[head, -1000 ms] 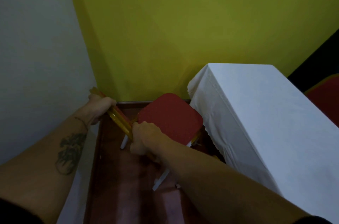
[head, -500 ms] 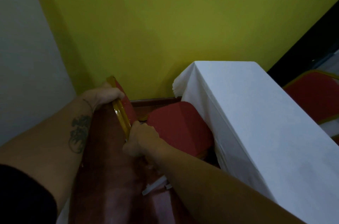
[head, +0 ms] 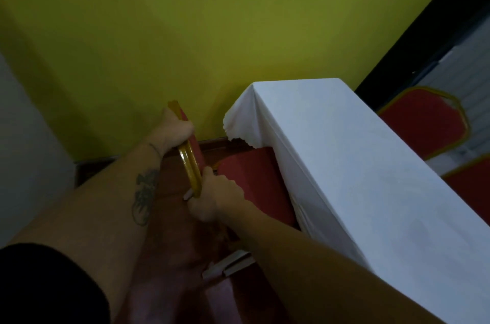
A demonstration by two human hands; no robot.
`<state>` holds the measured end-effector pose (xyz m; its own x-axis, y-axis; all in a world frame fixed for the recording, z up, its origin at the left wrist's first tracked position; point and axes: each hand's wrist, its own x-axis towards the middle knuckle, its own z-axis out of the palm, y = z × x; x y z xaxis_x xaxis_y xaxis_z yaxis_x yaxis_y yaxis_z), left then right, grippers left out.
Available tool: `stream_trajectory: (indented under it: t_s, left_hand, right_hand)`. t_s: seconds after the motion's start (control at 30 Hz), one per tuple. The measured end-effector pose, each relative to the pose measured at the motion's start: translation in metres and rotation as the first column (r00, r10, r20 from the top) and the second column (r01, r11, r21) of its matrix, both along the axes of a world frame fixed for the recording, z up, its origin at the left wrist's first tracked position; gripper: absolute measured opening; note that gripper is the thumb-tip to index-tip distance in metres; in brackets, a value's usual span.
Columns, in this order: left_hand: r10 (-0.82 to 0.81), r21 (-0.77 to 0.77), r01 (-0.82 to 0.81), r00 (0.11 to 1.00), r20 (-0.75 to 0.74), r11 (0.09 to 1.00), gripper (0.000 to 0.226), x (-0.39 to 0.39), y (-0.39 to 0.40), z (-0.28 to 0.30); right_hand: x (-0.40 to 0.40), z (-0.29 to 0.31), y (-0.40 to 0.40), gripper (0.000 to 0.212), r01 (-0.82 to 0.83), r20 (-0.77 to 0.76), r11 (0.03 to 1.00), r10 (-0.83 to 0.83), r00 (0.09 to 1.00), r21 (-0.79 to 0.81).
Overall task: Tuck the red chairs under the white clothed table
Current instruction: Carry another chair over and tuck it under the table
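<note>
A red chair (head: 254, 185) with a gold-framed backrest stands at the left side of the white clothed table (head: 358, 177). Its seat reaches partly under the hanging cloth. My left hand (head: 176, 130) grips the far top of the gold backrest frame. My right hand (head: 214, 197) grips the near end of the same frame. A white chair leg shows on the floor below my right forearm. Two more red chairs (head: 421, 124) with gold trim stand beyond the table's right side.
A yellow-green wall (head: 212, 31) closes the space behind the table. A pale wall (head: 23, 138) stands at the left. The floor (head: 169, 257) is dark red-brown, with a narrow strip between the left wall and the table. A dark opening shows at top right.
The chair has slid right, and its seat now lies further under the cloth. Both hands kept their grip on the backrest. My view has turned right, showing more of the far chairs.
</note>
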<state>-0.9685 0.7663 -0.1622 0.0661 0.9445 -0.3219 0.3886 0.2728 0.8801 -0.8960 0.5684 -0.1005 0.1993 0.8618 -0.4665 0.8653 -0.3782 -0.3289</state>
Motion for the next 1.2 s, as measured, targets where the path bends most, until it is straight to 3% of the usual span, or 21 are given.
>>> stream_trajectory:
  t_s: [0.13, 0.23, 0.37, 0.5, 0.6, 0.7, 0.77, 0.83, 0.93, 1.07, 1.2]
  left_hand:
    - [0.092, 0.023, -0.094, 0.994, 0.06, 0.995, 0.052, 0.049, -0.049, 0.035]
    - [0.144, 0.022, -0.147, 0.985, 0.092, 0.989, 0.051, 0.078, -0.061, 0.035]
    - [0.136, 0.066, -0.137, 0.991, 0.02, 0.988, 0.048, 0.085, -0.058, 0.038]
    - [0.15, 0.152, -0.133, 0.983, -0.107, 0.979, 0.041, 0.083, -0.067, 0.049]
    - [0.11, 0.204, -0.06, 0.964, -0.244, 0.977, 0.056, 0.081, -0.088, 0.059]
    - [-0.002, 0.239, 0.042, 0.987, -0.163, 0.97, 0.083, 0.08, -0.125, 0.047]
    - [-0.055, 0.163, 0.067, 0.995, -0.078, 0.984, 0.093, 0.078, -0.149, 0.038]
    - [-0.101, 0.028, 0.104, 0.991, -0.084, 0.994, 0.094, 0.08, -0.16, 0.035]
    - [-0.162, -0.092, 0.158, 0.986, -0.04, 0.983, 0.105, 0.084, -0.161, 0.036]
    - [-0.137, -0.11, 0.135, 0.991, -0.006, 0.985, 0.108, 0.095, -0.157, 0.037]
    - [-0.176, -0.107, 0.174, 0.984, -0.005, 0.979, 0.099, 0.105, -0.148, 0.044]
  right_hand:
    - [0.042, 0.004, -0.003, 0.058, 0.073, 0.007, 0.996, -0.073, 0.997, -0.041]
    - [0.067, 0.002, -0.01, 0.054, 0.132, -0.036, 0.991, -0.133, 0.99, -0.035]
    - [0.073, -0.008, -0.016, 0.055, 0.107, 0.022, 0.993, -0.108, 0.994, 0.047]
    - [0.073, -0.014, -0.027, 0.063, 0.143, -0.017, 0.988, -0.142, 0.99, 0.061]
    - [0.08, -0.011, -0.053, 0.071, 0.109, -0.011, 0.992, -0.11, 0.994, -0.063]
    - [0.093, -0.008, -0.091, 0.063, 0.009, 0.077, 0.988, 0.002, 0.997, -0.152]
    - [0.102, -0.008, -0.113, 0.063, -0.032, 0.134, 0.971, 0.065, 0.989, -0.237]
    - [0.109, -0.009, -0.131, 0.063, -0.022, 0.148, 0.948, 0.073, 0.986, -0.319]
    - [0.113, -0.008, -0.136, 0.044, -0.024, 0.15, 0.965, 0.065, 0.987, -0.262]
    - [0.119, -0.005, -0.124, 0.028, -0.031, 0.13, 0.975, 0.061, 0.99, -0.221]
    - [0.126, -0.006, -0.122, 0.032, 0.02, 0.127, 0.985, 0.002, 0.992, -0.172]
